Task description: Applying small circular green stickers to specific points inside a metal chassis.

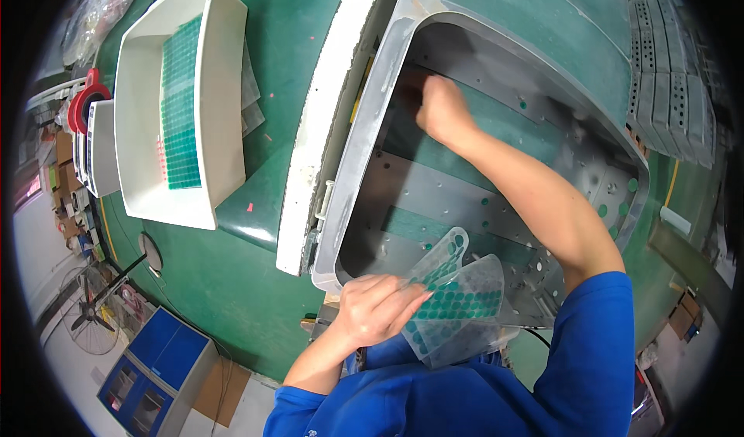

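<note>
My left hand [372,309] pinches several translucent sheets [461,305] printed or covered with rows of round green dots. They fan out to the right of its fingers, over the near side of a large grey plastic tub [370,134]. Deep inside that tub, near its far left wall, is my right hand [446,113], curled like a fist. Its fingertips are blurred and in shadow, so anything in them is hidden. Loose green dots [624,208] and small pale bits are scattered across the tub's inside.
To the left, a white tub [225,103] holds a sheet stack [183,103] with green dots. A thick white edge [314,142] runs between the tubs. Stacked grey perforated parts [670,72] are at the far right. A fan [93,313] and a blue cabinet [159,363] stand lower left.
</note>
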`<state>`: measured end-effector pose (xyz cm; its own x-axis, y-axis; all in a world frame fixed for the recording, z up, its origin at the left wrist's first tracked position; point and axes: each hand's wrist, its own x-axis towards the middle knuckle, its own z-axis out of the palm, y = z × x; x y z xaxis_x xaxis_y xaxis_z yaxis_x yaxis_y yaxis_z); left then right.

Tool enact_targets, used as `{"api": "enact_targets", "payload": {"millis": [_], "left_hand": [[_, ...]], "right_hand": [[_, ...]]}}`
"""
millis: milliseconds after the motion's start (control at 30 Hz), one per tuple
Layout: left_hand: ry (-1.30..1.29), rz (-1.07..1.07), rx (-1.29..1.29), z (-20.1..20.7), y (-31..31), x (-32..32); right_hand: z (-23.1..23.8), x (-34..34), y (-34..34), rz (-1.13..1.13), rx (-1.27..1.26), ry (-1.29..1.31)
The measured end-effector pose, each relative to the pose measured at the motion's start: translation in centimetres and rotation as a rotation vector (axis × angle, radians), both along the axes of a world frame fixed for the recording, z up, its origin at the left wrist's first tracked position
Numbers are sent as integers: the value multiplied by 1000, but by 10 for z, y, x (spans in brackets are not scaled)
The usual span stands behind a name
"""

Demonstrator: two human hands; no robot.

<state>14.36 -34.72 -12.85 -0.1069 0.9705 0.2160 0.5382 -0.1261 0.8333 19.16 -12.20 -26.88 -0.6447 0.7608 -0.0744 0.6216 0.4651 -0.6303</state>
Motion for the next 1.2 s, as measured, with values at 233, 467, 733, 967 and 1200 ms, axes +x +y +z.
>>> {"api": "enact_targets", "payload": {"millis": [233,467,733,967,1200], "left_hand": [[-119,-37,57,-1,-11,-7],[-442,124,95,27,-86,-37],[-292,701,116,15,-215,-144],[-114,1007,479,57,-199,-202],[-362,674,561,64,41,-129]], "right_hand": [[11,24,-37,561,592,-114],[45,51,-50,363,396,-206],[182,192,-211,155,-39,-225],[279,197,-223,-90,-85,-10],[388,222,-17,92,-213,63]]}}
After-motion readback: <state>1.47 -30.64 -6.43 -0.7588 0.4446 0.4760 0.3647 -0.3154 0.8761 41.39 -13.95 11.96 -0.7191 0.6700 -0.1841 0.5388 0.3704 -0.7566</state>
